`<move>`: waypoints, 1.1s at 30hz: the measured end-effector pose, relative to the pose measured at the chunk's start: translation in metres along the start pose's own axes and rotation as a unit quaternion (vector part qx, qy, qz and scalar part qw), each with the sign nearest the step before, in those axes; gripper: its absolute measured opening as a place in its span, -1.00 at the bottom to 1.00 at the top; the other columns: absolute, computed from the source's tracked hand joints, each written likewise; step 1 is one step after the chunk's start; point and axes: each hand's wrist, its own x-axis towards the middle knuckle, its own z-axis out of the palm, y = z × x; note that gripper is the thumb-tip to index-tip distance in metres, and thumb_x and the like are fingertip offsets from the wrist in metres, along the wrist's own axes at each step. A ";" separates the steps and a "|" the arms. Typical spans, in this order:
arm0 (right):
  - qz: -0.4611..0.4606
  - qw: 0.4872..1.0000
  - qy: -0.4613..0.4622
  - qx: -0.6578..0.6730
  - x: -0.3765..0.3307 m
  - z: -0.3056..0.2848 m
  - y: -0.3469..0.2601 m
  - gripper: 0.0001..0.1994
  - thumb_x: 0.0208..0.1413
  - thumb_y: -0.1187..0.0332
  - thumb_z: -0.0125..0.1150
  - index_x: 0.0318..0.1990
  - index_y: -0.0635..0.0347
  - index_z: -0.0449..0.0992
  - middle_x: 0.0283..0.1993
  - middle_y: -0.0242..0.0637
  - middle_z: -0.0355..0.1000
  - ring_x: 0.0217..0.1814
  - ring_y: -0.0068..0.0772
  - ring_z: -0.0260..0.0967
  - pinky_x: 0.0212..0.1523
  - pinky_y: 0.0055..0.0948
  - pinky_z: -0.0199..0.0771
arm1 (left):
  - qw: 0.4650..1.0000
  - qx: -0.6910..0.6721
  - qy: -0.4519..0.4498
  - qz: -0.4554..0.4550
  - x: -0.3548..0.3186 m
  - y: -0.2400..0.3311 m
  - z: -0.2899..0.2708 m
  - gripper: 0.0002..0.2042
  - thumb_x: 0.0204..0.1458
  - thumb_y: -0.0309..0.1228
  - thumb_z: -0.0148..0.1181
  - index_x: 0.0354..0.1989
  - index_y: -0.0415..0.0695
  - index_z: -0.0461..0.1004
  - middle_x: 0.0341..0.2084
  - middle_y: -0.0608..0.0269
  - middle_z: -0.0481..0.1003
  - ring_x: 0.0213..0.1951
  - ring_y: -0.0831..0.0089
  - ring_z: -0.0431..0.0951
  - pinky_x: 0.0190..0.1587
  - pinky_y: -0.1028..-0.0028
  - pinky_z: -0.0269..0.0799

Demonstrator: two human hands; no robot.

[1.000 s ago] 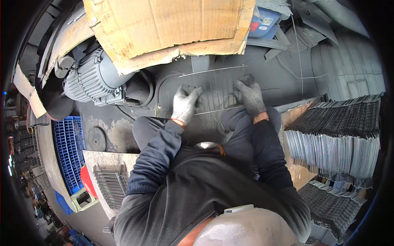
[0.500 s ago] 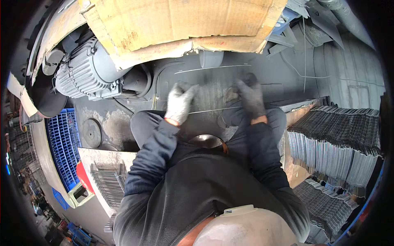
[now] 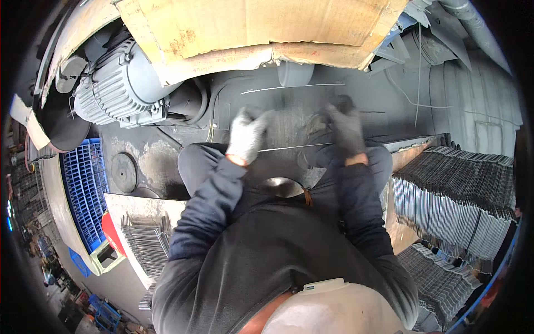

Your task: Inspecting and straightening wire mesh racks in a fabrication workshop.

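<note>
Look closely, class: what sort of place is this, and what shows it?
Probably a metalworking workshop: a finned grey motor stands at the left, and many similar metal wire pieces are stacked at the right.

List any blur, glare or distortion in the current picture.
Head view: the left hand in a pale grey glove and the right hand in a darker grey glove look smeared; head view: bright light falls on the brown cardboard sheet, palest near its torn lower edge; head view: the blue rectangular plastic grid bows near the picture's black rim.
</note>
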 end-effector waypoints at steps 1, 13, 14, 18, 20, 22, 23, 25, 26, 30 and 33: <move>0.008 1.000 -0.020 -0.020 -0.002 0.020 0.003 -0.83 0.33 0.42 0.32 0.02 0.20 0.61 -0.19 -0.39 0.57 -0.26 -0.55 0.47 -0.23 -0.42 0.54 | 1.000 -0.002 -0.024 -0.015 -0.004 0.009 -0.020 -0.86 0.30 -0.49 0.36 -0.08 -0.20 0.52 -0.43 0.26 0.61 -0.45 0.57 0.54 -0.40 0.48 0.45; 0.086 0.982 0.000 0.171 -0.058 -0.020 -0.055 -0.59 0.33 0.28 0.36 0.17 0.41 0.59 0.03 -0.21 0.65 -0.08 -0.38 0.58 0.04 -0.37 0.58 | 0.993 0.015 -0.079 -0.091 -0.024 0.069 0.032 -0.79 0.23 -0.42 0.38 -0.10 -0.32 0.57 -0.33 0.15 0.68 -0.50 0.55 0.62 -0.48 0.52 0.50; 0.103 0.984 -0.019 0.144 -0.059 -0.018 -0.048 -0.58 0.33 0.27 0.36 0.20 0.41 0.57 0.05 -0.20 0.64 -0.06 -0.39 0.58 0.04 -0.41 0.58 | 0.993 0.016 -0.077 -0.093 -0.026 0.070 0.024 -0.79 0.23 -0.42 0.38 -0.10 -0.32 0.57 -0.33 0.15 0.68 -0.50 0.55 0.62 -0.48 0.52 0.50; 0.134 0.989 -0.053 -0.030 -0.043 0.024 -0.023 -0.60 0.34 0.27 0.35 0.20 0.36 0.57 0.04 -0.20 0.63 0.01 -0.41 0.57 0.07 -0.47 0.57 | 0.990 -0.016 0.002 -0.138 -0.023 0.077 -0.040 -0.83 0.30 -0.48 0.28 0.01 -0.21 0.54 -0.28 0.26 0.66 -0.39 0.49 0.66 -0.35 0.51 0.61; 0.126 0.985 -0.109 -0.036 -0.045 0.047 -0.042 -0.61 0.34 0.26 0.35 0.17 0.35 0.57 0.02 -0.21 0.63 0.03 -0.40 0.56 0.09 -0.46 0.55 | 0.989 -0.017 0.018 -0.146 -0.022 0.078 -0.071 -0.83 0.31 -0.50 0.24 0.03 -0.17 0.54 -0.25 0.23 0.65 -0.39 0.48 0.67 -0.35 0.51 0.64; 0.116 0.978 -0.167 -0.038 -0.044 0.044 -0.045 -0.62 0.34 0.24 0.36 0.15 0.35 0.57 0.00 -0.21 0.63 0.06 -0.39 0.55 0.12 -0.45 0.54 | 0.988 -0.006 -0.002 -0.153 -0.022 0.088 -0.057 -0.83 0.32 -0.48 0.24 0.02 -0.18 0.54 -0.25 0.22 0.65 -0.39 0.47 0.67 -0.35 0.51 0.64; 0.087 0.987 -0.127 -0.052 -0.048 0.023 -0.043 -0.63 0.34 0.26 0.36 0.14 0.37 0.57 -0.01 -0.22 0.63 0.04 -0.39 0.56 0.12 -0.45 0.54 | 0.987 0.007 -0.022 -0.161 -0.022 0.090 -0.048 -0.84 0.32 -0.47 0.25 0.02 -0.20 0.53 -0.24 0.22 0.64 -0.39 0.46 0.67 -0.35 0.52 0.63; 0.051 0.998 -0.020 -0.004 -0.063 -0.008 -0.048 -0.64 0.33 0.31 0.35 0.15 0.38 0.58 -0.02 -0.23 0.64 0.02 -0.39 0.57 0.11 -0.44 0.55 | 0.983 0.025 -0.118 -0.141 -0.012 0.081 -0.008 -0.80 0.34 -0.36 0.27 -0.04 -0.25 0.53 -0.33 0.22 0.64 -0.43 0.50 0.65 -0.39 0.58 0.56; 0.044 0.996 0.047 0.058 -0.070 -0.021 -0.057 -0.64 0.32 0.35 0.34 0.17 0.38 0.59 -0.01 -0.23 0.65 0.00 -0.38 0.58 0.10 -0.42 0.57 | 0.975 0.075 -0.140 -0.154 -0.005 0.075 0.010 -0.81 0.35 -0.35 0.27 -0.07 -0.24 0.54 -0.40 0.23 0.64 -0.46 0.52 0.64 -0.42 0.58 0.53; 0.130 0.990 0.047 0.006 -0.057 -0.056 -0.069 -0.60 0.33 0.44 0.21 0.28 0.34 0.55 0.11 -0.19 0.60 0.10 -0.38 0.56 0.18 -0.42 0.55 | 0.973 -0.042 -0.143 -0.177 -0.003 0.067 0.049 -0.83 0.34 -0.40 0.26 -0.06 -0.26 0.55 -0.40 0.19 0.64 -0.47 0.43 0.65 -0.38 0.48 0.60; 0.104 0.992 -0.021 0.067 -0.038 -0.014 -0.056 -0.74 0.31 0.42 0.29 0.10 0.29 0.61 -0.14 -0.31 0.62 -0.18 -0.43 0.57 -0.11 -0.43 0.63 | 0.977 -0.054 -0.128 -0.161 -0.006 0.066 -0.017 -0.74 0.32 -0.41 0.19 0.04 -0.36 0.52 -0.15 0.06 0.63 -0.27 0.28 0.72 -0.20 0.34 0.74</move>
